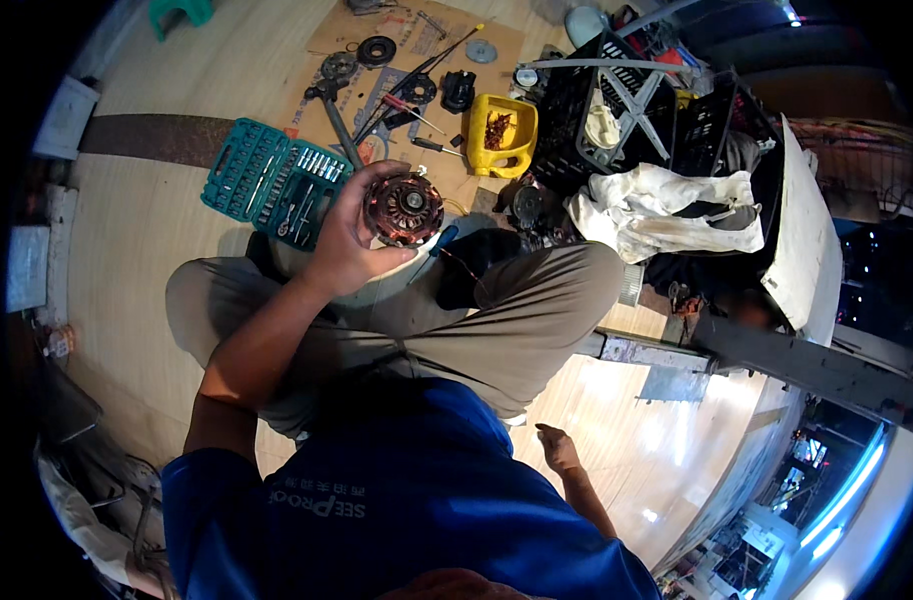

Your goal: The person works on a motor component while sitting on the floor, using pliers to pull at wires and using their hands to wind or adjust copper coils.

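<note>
- Head view, centre: the left hand is closed around a round copper-wound motor stator with a dark metal hub. It is held up over the person's knees, with the fingers curled about its rim from nine o'clock.
- Head view, six o'clock: the right hand hangs low beside the body, loosely curled and holding nothing. It is well apart from the stator.
- Head view, eleven o'clock of the stator: an open teal plastic socket-set case lies on the wooden floor, its sockets mostly seated in their rows.
- Head view, twelve o'clock: a flat brown cardboard sheet carries loose dark round parts, a grey disc, screwdrivers and a hammer-like tool. A yellow plastic tub of small reddish pieces stands at its right edge.
- Head view, two o'clock: black plastic crates and a crumpled white cloth lie beside a white panel.
- Progress, as a judgement: the stator is already out of its housing and the removed parts are laid out. Nothing shows reassembly begun, so the work appears to be in mid-inspection.
</note>
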{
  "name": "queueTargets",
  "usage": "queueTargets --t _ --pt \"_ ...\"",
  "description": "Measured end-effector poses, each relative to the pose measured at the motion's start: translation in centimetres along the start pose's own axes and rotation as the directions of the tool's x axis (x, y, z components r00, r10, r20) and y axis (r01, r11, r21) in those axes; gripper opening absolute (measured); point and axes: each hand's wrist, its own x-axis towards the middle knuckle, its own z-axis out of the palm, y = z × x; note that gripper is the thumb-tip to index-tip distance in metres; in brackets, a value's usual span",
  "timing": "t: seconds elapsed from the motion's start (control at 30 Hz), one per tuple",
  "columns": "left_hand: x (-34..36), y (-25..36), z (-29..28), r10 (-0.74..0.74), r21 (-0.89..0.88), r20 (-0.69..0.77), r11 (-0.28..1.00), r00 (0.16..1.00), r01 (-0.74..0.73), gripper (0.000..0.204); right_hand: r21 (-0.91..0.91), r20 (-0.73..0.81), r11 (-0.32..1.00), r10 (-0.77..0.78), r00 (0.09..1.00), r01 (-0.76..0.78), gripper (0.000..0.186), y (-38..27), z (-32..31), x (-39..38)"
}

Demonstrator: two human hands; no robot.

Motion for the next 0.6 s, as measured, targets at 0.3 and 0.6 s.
queueTargets --t 0.3,0.6 --pt "-0.5 -0.7 0.3 0.187 0.315 0.118 0.924 0.975 -0.215 0.089 -0.145 -0.492 0.906 -0.415 0.766 0.398 0.038 -24.8 -16.3 5.8" --pt "0.0 -1.0 0.9 0.336 0.447 0.129 0.82 0.933 -0.357 0.078 0.769 0.011 0.587 -0.408 0.913 0.253 0.024 -40.1 -9.0 13.8"
